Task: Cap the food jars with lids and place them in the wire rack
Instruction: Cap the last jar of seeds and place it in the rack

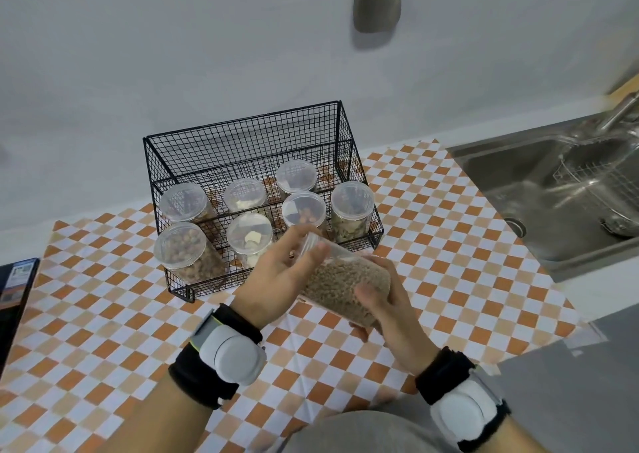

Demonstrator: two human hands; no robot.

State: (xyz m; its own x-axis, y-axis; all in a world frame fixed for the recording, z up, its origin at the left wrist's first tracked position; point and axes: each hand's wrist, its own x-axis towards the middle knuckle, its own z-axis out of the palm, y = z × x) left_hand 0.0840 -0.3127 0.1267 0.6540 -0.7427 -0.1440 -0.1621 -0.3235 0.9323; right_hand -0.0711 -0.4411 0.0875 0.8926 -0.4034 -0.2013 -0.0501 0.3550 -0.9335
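A clear plastic jar of brown grain (340,285) lies tilted in the air just in front of the black wire rack (249,134). My right hand (383,300) grips its lower body. My left hand (283,273) is curled over its upper end, where the lid sits. The rack stands on the checkered cloth and holds several capped clear jars, among them a nut jar (186,252) at the front left and a jar (352,210) at the right end.
An orange-and-white checkered cloth (466,245) covers the counter. A steel sink (553,197) with a wire basket lies to the right. A dark flat object (14,300) sits at the left edge. A grey wall rises behind the rack.
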